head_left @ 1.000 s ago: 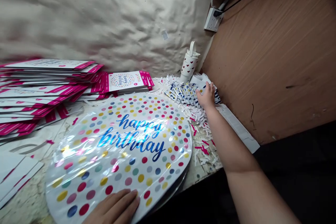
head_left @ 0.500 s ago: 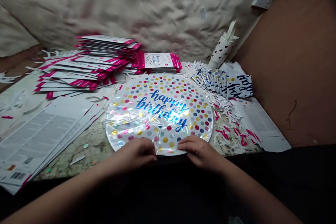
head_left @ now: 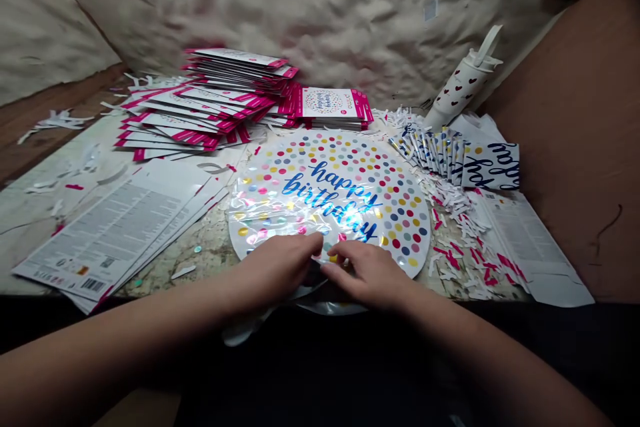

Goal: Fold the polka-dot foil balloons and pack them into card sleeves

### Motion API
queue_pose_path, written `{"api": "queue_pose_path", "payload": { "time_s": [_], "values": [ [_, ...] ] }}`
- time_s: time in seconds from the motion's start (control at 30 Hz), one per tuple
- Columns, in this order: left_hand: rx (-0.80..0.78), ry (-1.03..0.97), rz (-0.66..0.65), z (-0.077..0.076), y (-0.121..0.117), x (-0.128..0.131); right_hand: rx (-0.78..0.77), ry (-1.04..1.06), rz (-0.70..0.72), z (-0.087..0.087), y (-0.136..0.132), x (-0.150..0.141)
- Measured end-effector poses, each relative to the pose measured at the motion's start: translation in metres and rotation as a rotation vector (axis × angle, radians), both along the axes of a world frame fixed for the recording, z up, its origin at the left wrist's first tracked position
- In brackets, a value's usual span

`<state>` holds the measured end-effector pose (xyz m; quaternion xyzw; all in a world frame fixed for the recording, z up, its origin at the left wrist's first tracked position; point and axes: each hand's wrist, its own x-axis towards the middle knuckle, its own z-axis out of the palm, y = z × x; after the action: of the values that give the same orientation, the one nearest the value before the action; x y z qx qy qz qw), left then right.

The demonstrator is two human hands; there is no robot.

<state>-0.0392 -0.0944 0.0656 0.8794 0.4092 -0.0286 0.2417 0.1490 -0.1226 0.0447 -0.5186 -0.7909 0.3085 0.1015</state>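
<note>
A flat round foil balloon [head_left: 330, 167], white with coloured dots and blue "happy birthday" lettering, lies on the table in front of me. Over its near part, my left hand [head_left: 283, 263] is closed with thumb and fingers pinching the foil. Close beside it on the right, my right hand [head_left: 367, 270] pinches the foil too, with bent fingers. Between the hands the foil is lifted, and a dark gap shows under it. The balloon's near edge hangs over the table edge, and a pale tail of foil sticks out below my left wrist.
Pink-and-white packets [head_left: 215, 100] are piled at the back left, beside a smaller stack [head_left: 333, 105]. Printed card sleeves [head_left: 115, 227] lie at left. On the right are folded foil balloons [head_left: 450, 157], paper shreds [head_left: 465, 240], another sleeve [head_left: 540, 247] and a heart-patterned tumbler [head_left: 463, 87].
Both hands have moved closer together and inward over the balloon, lifting its near part. A tail now shows below the table edge. The view has shifted left, so the scene sits farther right.
</note>
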Motion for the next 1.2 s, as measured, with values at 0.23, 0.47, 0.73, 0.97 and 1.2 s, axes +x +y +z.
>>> {"api": "queue_pose_path", "payload": {
  "time_s": [0.23,0.47,0.73,0.97,1.2],
  "values": [
    [0.062,0.178,-0.003,0.002,-0.02,-0.053,0.067,-0.207,-0.041,-0.008,-0.006,-0.013],
    [0.305,-0.046,0.241,0.006,-0.002,-0.126,-0.078,0.014,-0.199,-0.005,0.003,0.002],
    [0.143,-0.128,-0.017,-0.055,0.006,-0.087,0.142,-0.221,-0.088,-0.017,-0.027,0.006],
    [0.394,-0.087,-0.082,-0.07,0.016,-0.119,0.276,-0.495,-0.356,-0.049,-0.028,0.097],
    [0.133,-0.16,0.11,-0.052,0.063,-0.125,0.114,0.097,-0.321,-0.052,0.015,0.152]
  ]
}}
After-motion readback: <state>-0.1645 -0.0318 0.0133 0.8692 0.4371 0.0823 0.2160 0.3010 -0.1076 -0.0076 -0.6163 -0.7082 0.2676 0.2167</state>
